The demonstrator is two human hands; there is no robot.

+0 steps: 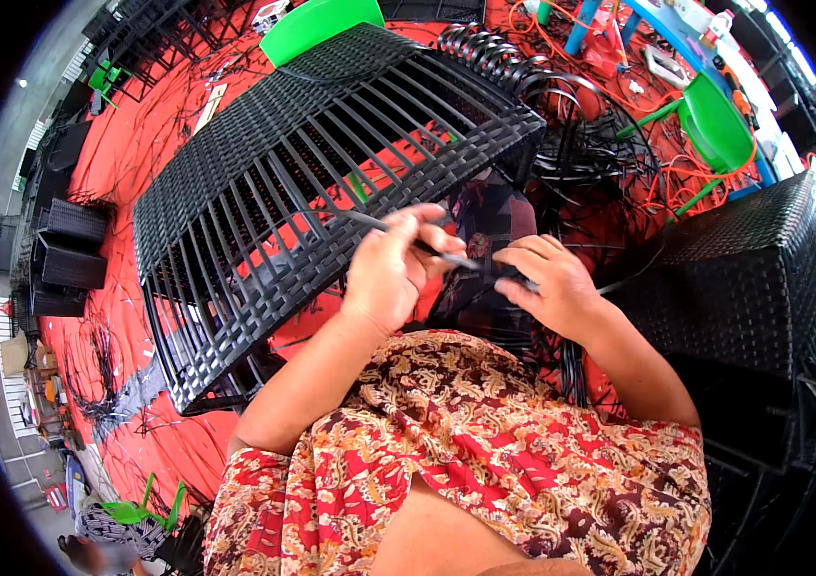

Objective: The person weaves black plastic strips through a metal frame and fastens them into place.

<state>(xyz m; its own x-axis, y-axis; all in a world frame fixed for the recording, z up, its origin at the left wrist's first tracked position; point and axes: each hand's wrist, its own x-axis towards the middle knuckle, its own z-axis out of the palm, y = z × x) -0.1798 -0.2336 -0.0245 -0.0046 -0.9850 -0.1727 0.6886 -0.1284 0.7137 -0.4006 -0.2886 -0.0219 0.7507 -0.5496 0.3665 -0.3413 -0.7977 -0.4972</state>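
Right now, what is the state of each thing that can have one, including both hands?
Left hand: closed, grip pinching a thin black plastic weaving strip.
Right hand: closed on the same strip's other end.
Black woven rattan furniture frame: tipped on its side, partly woven, with open gaps.
Black fully woven rattan block: finished, upright.
Green plastic chair: upright, unoccupied.

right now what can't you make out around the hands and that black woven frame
- Head view: the ends of the thin black strip held by the left hand and right hand are hidden by their fingers.
- The black woven wicker frame has its lower corner hidden behind the left forearm.
- Patch between the hands is blurred.
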